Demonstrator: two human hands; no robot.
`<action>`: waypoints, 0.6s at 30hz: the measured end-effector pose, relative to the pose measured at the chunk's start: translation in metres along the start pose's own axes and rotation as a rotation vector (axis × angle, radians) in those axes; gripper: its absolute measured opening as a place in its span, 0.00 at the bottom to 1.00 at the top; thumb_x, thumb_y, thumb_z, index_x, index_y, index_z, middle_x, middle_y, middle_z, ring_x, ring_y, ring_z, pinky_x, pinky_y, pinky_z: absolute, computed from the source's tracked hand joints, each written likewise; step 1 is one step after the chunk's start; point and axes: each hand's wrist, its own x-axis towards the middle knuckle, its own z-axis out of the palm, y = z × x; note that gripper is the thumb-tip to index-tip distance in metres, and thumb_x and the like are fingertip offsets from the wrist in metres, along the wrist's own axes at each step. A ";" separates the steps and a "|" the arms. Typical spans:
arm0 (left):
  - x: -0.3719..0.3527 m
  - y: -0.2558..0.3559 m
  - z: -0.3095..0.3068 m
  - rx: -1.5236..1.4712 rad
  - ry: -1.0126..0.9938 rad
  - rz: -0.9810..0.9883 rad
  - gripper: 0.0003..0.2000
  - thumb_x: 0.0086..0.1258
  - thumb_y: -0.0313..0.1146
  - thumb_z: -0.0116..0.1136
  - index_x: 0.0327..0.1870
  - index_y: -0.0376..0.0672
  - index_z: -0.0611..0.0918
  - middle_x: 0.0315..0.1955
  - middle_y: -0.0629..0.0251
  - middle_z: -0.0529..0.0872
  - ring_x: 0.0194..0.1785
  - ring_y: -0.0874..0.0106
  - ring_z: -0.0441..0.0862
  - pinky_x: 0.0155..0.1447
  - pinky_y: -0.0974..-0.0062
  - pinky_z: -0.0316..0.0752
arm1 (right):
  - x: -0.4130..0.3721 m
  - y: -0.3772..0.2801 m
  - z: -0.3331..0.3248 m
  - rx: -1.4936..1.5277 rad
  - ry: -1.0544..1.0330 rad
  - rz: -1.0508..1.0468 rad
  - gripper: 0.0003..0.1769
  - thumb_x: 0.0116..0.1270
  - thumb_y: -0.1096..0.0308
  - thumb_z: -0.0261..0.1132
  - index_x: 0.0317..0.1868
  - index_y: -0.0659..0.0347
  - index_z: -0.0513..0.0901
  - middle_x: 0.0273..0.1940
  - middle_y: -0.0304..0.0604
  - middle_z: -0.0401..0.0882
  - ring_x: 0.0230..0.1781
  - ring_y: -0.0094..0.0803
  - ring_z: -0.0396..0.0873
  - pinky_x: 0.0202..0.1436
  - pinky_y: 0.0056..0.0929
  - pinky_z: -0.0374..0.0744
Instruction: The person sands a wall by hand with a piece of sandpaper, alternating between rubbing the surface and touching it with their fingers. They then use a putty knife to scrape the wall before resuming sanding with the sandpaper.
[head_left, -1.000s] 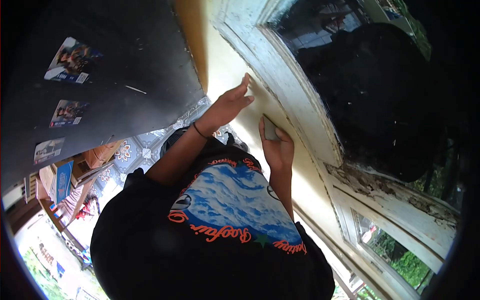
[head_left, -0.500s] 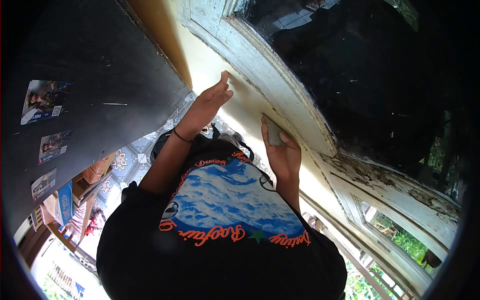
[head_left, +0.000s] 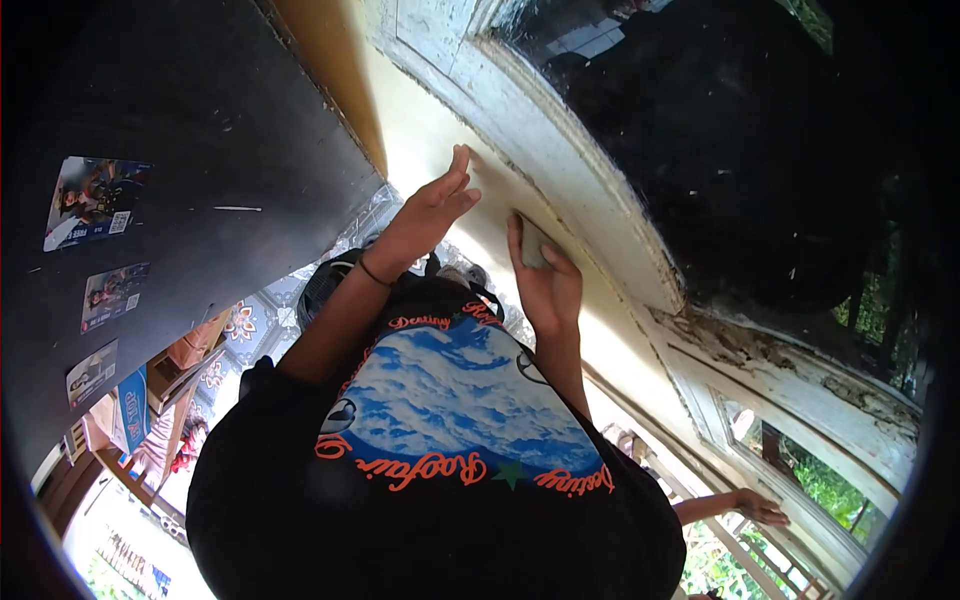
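My left hand (head_left: 432,212), with a dark band at its wrist, reaches up to the cream wall (head_left: 490,165). Its fingertips are at the wall, fingers stretched and thumb apart, and I see nothing in it. To the right, my right hand (head_left: 550,290) is pressed toward the same wall. A flat grey piece (head_left: 534,243) shows between its index finger and thumb, lying against the wall under the hand. The palm hides the rest of that piece, and its kind cannot be made out.
A worn white window frame (head_left: 600,180) with dark glass (head_left: 720,150) slants above the wall. On the left stands a dark panel (head_left: 230,120) with stickers (head_left: 98,203). Boxes (head_left: 131,410) sit beyond it. Another person's hand (head_left: 762,506) shows at lower right, by a railing.
My right hand has moved up and slightly left along the wall, taking the grey piece with it. My left hand has shifted slightly right. Another person's arm has come into view.
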 end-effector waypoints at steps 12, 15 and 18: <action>-0.002 0.002 0.002 0.007 0.009 -0.003 0.32 0.71 0.38 0.47 0.69 0.37 0.47 0.68 0.55 0.53 0.70 0.66 0.53 0.69 0.75 0.51 | 0.013 0.014 0.001 -0.063 -0.007 -0.075 0.28 0.53 0.86 0.51 0.58 0.70 0.62 0.57 0.56 0.65 0.61 0.48 0.62 0.69 0.44 0.62; 0.001 0.006 -0.001 0.045 0.018 -0.006 0.32 0.70 0.38 0.47 0.69 0.37 0.47 0.68 0.55 0.54 0.70 0.67 0.53 0.69 0.75 0.50 | -0.001 0.004 0.019 -0.094 -0.059 -0.037 0.31 0.53 0.87 0.47 0.62 0.69 0.58 0.62 0.56 0.59 0.66 0.53 0.56 0.70 0.46 0.59; 0.001 0.007 -0.002 0.024 0.008 -0.027 0.33 0.69 0.38 0.48 0.68 0.32 0.47 0.69 0.51 0.49 0.72 0.67 0.46 0.70 0.76 0.47 | -0.002 -0.001 0.027 -0.090 -0.017 -0.030 0.31 0.54 0.86 0.47 0.61 0.70 0.59 0.63 0.57 0.58 0.65 0.52 0.56 0.70 0.46 0.60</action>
